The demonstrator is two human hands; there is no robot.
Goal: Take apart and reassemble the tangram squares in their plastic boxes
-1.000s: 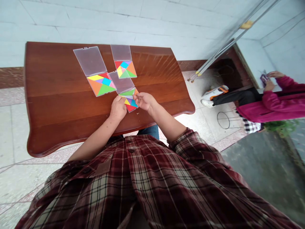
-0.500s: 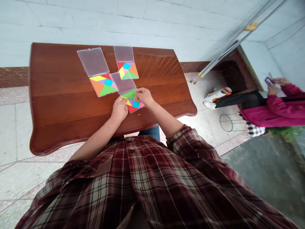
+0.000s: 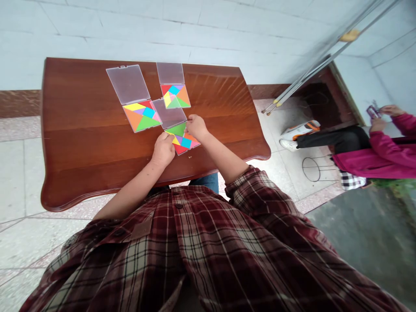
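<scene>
The nearest tangram case (image 3: 186, 149) lies open on the table, its tray filled with coloured pieces. A green triangle (image 3: 177, 129) sits along its upper side, and a blue square (image 3: 186, 143) lies near the middle. My left hand (image 3: 163, 149) is closed at the tray's left edge, thumb and fingers gripping there. Over the tray's upper right corner, my right hand (image 3: 196, 128) has bent fingers touching the pieces; what is under its fingertips is hidden. The case's clear lid (image 3: 170, 113) is folded back, overlapping the case behind it.
Two more open tangram cases, a left one (image 3: 143, 123) and a far one (image 3: 182, 97), lie on the wooden table (image 3: 81, 130). Crutches (image 3: 299, 78) lean by the wall at right. A seated person in a magenta top (image 3: 386, 158) holds a small purple item (image 3: 373, 112).
My right hand has shifted slightly, its knuckles a little higher over the tray corner. My left hand stays at the left edge. The whole view has turned slightly.
</scene>
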